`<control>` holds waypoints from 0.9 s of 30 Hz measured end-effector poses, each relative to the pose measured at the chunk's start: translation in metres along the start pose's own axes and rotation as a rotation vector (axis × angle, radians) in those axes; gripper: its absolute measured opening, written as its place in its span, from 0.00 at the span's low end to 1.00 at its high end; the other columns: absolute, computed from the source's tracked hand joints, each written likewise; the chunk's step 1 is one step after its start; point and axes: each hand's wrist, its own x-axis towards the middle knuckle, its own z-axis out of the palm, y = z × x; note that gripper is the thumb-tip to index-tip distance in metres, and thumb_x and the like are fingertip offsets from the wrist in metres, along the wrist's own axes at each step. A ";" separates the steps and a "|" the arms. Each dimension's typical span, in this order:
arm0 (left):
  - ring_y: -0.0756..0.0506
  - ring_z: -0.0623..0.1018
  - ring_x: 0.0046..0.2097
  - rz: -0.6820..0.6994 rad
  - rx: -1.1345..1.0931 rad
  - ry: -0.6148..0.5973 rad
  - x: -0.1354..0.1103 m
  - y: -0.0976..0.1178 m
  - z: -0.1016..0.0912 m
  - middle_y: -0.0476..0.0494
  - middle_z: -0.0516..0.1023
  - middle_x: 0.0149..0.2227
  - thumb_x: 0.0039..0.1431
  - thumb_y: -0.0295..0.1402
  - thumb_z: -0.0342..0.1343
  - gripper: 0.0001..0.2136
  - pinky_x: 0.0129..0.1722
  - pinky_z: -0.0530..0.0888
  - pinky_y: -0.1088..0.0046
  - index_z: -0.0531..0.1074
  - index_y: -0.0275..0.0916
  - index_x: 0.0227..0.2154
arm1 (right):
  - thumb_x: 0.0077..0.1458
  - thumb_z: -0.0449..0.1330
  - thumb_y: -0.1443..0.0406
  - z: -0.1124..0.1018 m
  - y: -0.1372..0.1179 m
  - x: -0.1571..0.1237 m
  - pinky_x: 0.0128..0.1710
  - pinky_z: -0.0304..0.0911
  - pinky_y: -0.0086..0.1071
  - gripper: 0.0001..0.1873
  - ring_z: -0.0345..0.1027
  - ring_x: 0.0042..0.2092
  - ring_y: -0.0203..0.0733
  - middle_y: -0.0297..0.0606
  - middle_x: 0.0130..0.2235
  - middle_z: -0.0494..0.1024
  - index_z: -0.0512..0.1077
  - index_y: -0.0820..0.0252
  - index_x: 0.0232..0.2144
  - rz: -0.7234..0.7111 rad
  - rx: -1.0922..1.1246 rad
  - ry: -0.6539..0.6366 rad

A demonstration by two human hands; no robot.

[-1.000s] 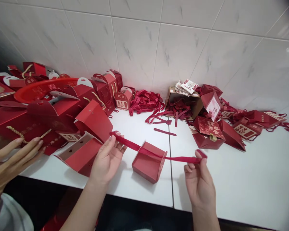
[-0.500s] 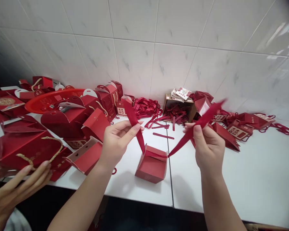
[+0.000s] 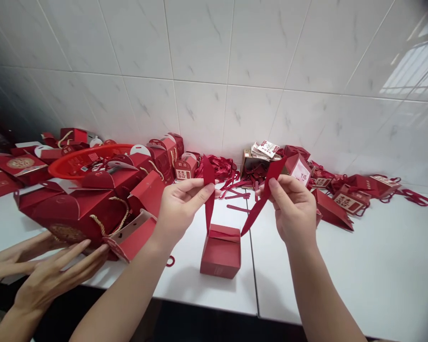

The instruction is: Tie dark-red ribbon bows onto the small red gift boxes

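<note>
A small red gift box (image 3: pixel 221 259) stands on the white table, with a dark red ribbon (image 3: pixel 209 204) running across its top. My left hand (image 3: pixel 185 202) pinches one end of the ribbon above the box's left side. The other end is pinched between the thumb and fingers of my right hand (image 3: pixel 292 204), above and right of the box. Both ribbon ends rise from the box in a V shape, and neither hand touches the box itself.
At left, another person's hands (image 3: pixel 53 270) touch a large red box with a rope handle (image 3: pixel 82 213). Behind it sits a red plastic basket (image 3: pixel 67 166). A ribbon pile (image 3: pixel 217 167), a carton of cards (image 3: pixel 260 159) and several red boxes (image 3: pixel 349 197) line the tiled wall.
My hands have come closer together, so the ribbon ends stand steeper. The other person's hands and the large red box have moved right, nearer my left arm.
</note>
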 end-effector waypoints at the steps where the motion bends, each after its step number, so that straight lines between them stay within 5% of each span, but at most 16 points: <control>1: 0.48 0.80 0.34 -0.002 0.001 0.001 0.001 0.001 0.000 0.46 0.82 0.29 0.52 0.33 0.63 0.05 0.39 0.76 0.74 0.79 0.37 0.29 | 0.51 0.65 0.61 0.000 0.000 0.000 0.33 0.68 0.32 0.06 0.72 0.32 0.37 0.32 0.29 0.76 0.74 0.56 0.32 0.002 0.004 0.011; 13: 0.45 0.80 0.38 -0.011 0.015 0.022 0.007 0.002 -0.011 0.47 0.83 0.31 0.49 0.38 0.65 0.07 0.46 0.74 0.69 0.81 0.42 0.29 | 0.48 0.68 0.62 0.003 0.005 -0.005 0.36 0.68 0.31 0.06 0.72 0.33 0.36 0.32 0.32 0.79 0.77 0.54 0.31 0.105 0.079 0.003; 22: 0.42 0.80 0.37 -0.009 0.098 0.022 0.006 0.008 -0.012 0.46 0.82 0.30 0.47 0.41 0.65 0.10 0.40 0.76 0.68 0.80 0.40 0.29 | 0.49 0.66 0.63 0.004 -0.002 -0.003 0.39 0.71 0.38 0.05 0.75 0.36 0.41 0.33 0.32 0.80 0.76 0.55 0.31 0.056 0.075 -0.022; 27: 0.43 0.81 0.36 -0.031 0.034 -0.085 0.007 0.008 -0.006 0.45 0.82 0.29 0.51 0.40 0.63 0.10 0.43 0.75 0.66 0.80 0.39 0.31 | 0.54 0.62 0.63 0.007 -0.009 -0.003 0.38 0.73 0.39 0.05 0.76 0.36 0.42 0.35 0.31 0.80 0.71 0.57 0.33 0.092 0.124 -0.055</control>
